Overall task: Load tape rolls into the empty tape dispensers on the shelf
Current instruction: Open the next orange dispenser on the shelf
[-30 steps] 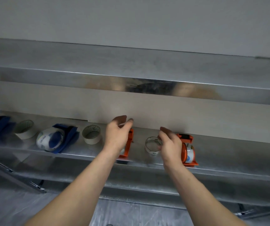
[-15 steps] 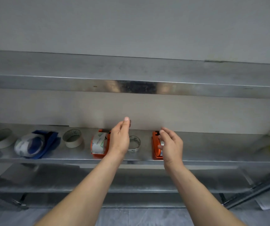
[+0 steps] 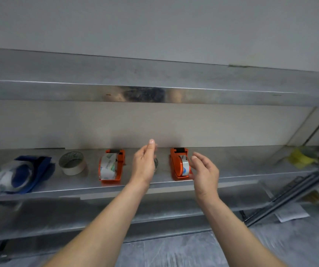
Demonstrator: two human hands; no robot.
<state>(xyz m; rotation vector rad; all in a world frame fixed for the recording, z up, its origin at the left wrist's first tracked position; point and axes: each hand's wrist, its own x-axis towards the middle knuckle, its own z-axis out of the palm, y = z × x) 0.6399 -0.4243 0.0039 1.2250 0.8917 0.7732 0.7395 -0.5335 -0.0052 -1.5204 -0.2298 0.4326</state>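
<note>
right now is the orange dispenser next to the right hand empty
No, the orange dispenser beside the right hand has a tape roll seated in it.

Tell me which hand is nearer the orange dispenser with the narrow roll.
Right. The right hand is open just right of the orange dispenser, almost touching. The left hand stands apart on its left, in front of a loose roll.
</note>
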